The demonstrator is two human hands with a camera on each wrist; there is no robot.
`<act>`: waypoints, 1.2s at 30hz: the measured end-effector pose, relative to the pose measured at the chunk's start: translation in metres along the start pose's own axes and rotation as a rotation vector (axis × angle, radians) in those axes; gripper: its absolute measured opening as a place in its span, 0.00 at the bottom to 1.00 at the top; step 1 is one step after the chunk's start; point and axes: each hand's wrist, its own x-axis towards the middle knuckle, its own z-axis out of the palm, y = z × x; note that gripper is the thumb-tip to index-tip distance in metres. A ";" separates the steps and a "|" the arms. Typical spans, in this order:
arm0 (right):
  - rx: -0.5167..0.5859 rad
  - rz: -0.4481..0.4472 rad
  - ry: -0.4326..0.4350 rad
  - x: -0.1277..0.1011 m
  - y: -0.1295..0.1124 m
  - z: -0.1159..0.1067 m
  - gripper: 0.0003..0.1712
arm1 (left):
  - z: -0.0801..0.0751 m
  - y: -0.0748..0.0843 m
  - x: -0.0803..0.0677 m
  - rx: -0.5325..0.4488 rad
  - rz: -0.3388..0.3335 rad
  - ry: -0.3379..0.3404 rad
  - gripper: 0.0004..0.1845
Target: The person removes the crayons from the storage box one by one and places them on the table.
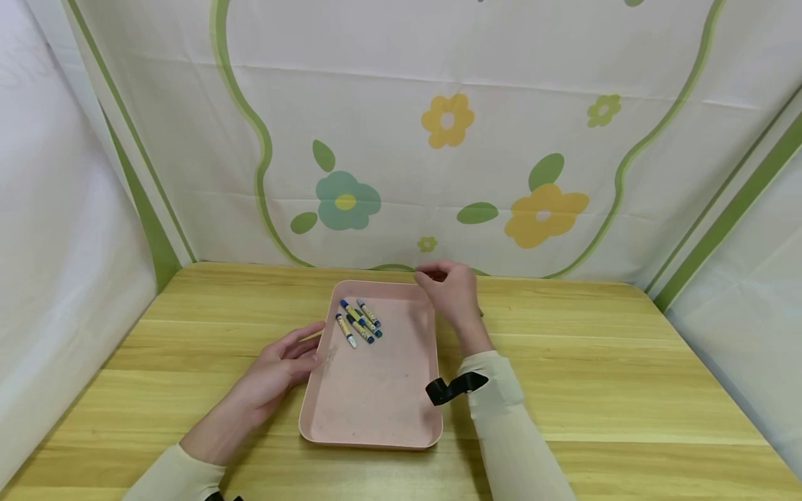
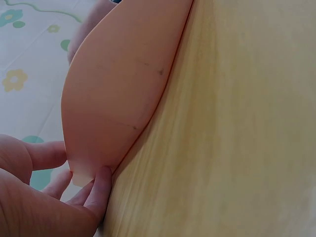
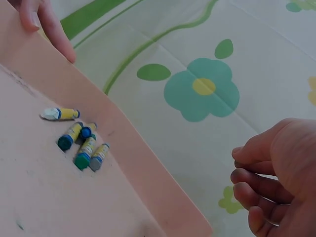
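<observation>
A pink tray (image 1: 376,410) lies on the wooden table with several crayons (image 1: 360,323) heaped near its far left corner. Their wrappers are yellow and blue, and the ends look blue, green, grey and white. With fairly straight fingers, my left hand (image 1: 278,372) touches the outside of the tray's left wall, the thumb close to the rim. Above the tray's far right corner, my right hand (image 1: 450,292) has its fingers curled in and the thumb against the index finger. Between those fingertips no object shows in the right wrist view.
A white cloth (image 1: 388,139) with printed flowers hangs behind the table (image 1: 595,390), and more cloth stands at both sides. A black strap (image 1: 456,387) sits at the right wrist and overlaps the tray's right edge in the head view. A small dark thing (image 1: 480,312) shows beside that wrist.
</observation>
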 end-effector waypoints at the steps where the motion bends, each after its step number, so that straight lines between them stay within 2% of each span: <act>1: 0.002 0.003 -0.002 0.000 -0.001 0.002 0.13 | 0.000 0.000 0.000 0.002 0.001 0.000 0.36; 14: 0.055 0.023 -0.032 -0.006 -0.017 0.026 0.11 | 0.001 0.003 -0.002 -0.006 -0.014 0.010 0.35; 25: 0.096 -0.086 -0.010 -0.010 -0.027 0.039 0.11 | 0.001 0.004 -0.002 -0.012 -0.017 0.008 0.35; 36: 0.110 -0.125 -0.035 -0.015 -0.037 0.049 0.12 | 0.001 0.004 -0.003 -0.009 -0.020 0.006 0.35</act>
